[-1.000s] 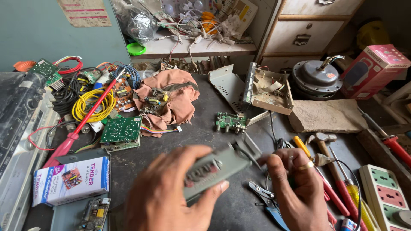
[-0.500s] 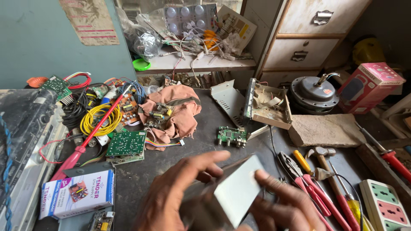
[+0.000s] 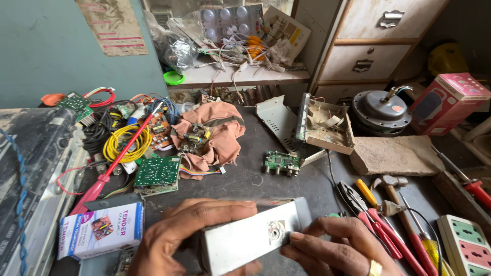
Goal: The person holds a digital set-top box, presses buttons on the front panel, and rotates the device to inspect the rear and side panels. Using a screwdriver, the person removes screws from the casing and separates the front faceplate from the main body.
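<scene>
Two hands are closed on one grey metal box [image 3: 250,237] | held above the worktop's [image 3: 245,181] near edge | long axis tilted, its right end raised toward the pliers [image 3: 365,212] | left hand [image 3: 179,237] is wrapped over the top, right hand [image 3: 337,250] is pinched at the end.

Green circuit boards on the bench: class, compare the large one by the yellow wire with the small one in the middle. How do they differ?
The large board is squarish and overlaps other things beside the yellow wire; the small board is a narrow strip lying alone on the bare bench. The large board trails a coloured ribbon cable; the small one shows none. Both are green, lie flat, and neither hand touches them.
</scene>
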